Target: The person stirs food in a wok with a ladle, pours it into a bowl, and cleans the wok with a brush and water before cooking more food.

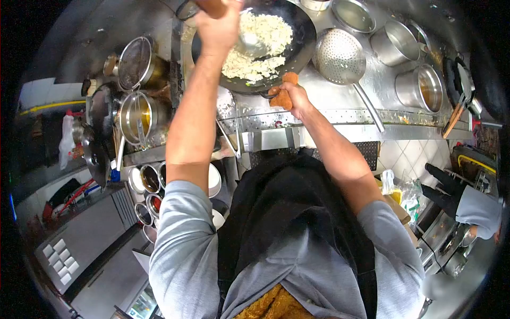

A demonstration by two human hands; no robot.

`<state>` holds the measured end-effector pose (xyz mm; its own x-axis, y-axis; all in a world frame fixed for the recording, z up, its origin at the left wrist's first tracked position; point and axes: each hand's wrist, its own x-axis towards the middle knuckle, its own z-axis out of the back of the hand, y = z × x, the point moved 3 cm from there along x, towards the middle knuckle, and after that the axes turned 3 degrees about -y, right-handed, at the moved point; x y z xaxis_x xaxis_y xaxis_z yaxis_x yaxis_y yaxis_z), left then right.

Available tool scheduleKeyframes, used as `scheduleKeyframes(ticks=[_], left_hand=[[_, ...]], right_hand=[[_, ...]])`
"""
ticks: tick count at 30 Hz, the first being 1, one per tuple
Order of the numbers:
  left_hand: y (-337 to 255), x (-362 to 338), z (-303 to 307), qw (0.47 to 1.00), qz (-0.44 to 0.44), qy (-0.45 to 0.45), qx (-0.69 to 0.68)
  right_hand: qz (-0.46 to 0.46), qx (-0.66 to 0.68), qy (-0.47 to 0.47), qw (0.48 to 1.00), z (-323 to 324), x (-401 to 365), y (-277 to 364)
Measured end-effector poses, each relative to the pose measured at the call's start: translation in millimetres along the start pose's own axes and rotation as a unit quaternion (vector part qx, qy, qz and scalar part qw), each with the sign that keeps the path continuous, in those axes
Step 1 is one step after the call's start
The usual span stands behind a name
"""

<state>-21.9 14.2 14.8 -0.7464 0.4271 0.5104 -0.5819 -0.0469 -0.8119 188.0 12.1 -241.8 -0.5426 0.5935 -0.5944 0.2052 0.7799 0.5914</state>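
A black wok [305, 40] sits on the burner at the top centre, filled with pale fried rice [263, 50]. My left hand [218, 24] is closed around the wooden handle of a metal ladle [251, 45], and the ladle's bowl rests in the rice. At the wok's near rim, my right hand [297, 98] grips the edge through a folded orange cloth [282, 91]. Both arms reach forward over the steel counter.
A perforated skimmer [340, 56] lies right of the wok, with steel pots [419, 87] beyond it. At the left stand mesh strainers over pots [135, 114] and small seasoning tubs [150, 178]. Another person's black-gloved hand [443, 189] is at the right edge.
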Motion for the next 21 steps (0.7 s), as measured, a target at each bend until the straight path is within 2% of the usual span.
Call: scheduleKeyframes(ticks=[1,2,3,5,6,7,8,9,10,11,13,14,15,17,19,20,21], left_hand=[[-15,3,-3,1.000,-0.006,-0.007,-0.013],[-19,7,6,0.967,0.081,0.031,-0.240],[-52,-8,43,0.957,0.121,0.045,-0.260],[-31,-10,43,0.973,0.161,-0.065,-0.151],[13,-5,17,0.977,0.098,-0.023,-0.189],[12,-3,2,0.977,0.198,-0.077,0.013],[35,13,-17,0.968,0.161,-0.046,-0.186],[52,25,-28,0.918,0.115,-0.012,-0.379],[19,31,-16,0.939,0.067,-0.041,-0.335],[-7,35,-7,0.901,0.037,0.004,-0.432],[-31,27,1,0.879,-0.004,0.026,-0.476],[-41,12,4,0.954,0.048,-0.056,-0.291],[-20,13,-19,0.960,0.173,-0.055,-0.212],[71,4,-65,0.933,0.088,0.007,-0.349],[30,24,-46,0.956,0.112,0.098,-0.253],[32,47,-42,0.966,0.081,0.116,-0.217],[-33,27,-10,0.931,0.209,0.126,-0.271]], right_hand=[[0.018,-0.024,-0.007,1.000,1,5,13],[0.035,-0.044,-0.019,0.998,4,7,23],[-0.014,0.002,-0.036,0.999,-8,-18,-26],[-0.017,0.016,-0.047,0.999,-4,-16,-18],[-0.017,0.006,-0.045,0.999,1,-6,-9],[-0.019,0.005,-0.044,0.999,5,-5,-13],[-0.029,-0.029,-0.041,0.998,10,-3,-13],[-0.039,-0.064,-0.040,0.996,11,-1,-11],[-0.032,-0.064,-0.038,0.997,8,4,-6],[-0.018,-0.039,-0.031,0.999,7,6,-6],[-0.017,-0.012,-0.030,0.999,7,-1,-13],[-0.029,-0.015,-0.032,0.999,5,-3,-10],[-0.040,-0.018,-0.031,0.999,1,-5,-8],[-0.034,-0.010,-0.033,0.999,-1,-7,-3],[-0.027,-0.035,-0.031,0.999,-8,-27,8],[-0.027,-0.005,-0.027,0.999,-9,-45,9],[-0.028,0.025,-0.021,0.999,-12,-66,9]])
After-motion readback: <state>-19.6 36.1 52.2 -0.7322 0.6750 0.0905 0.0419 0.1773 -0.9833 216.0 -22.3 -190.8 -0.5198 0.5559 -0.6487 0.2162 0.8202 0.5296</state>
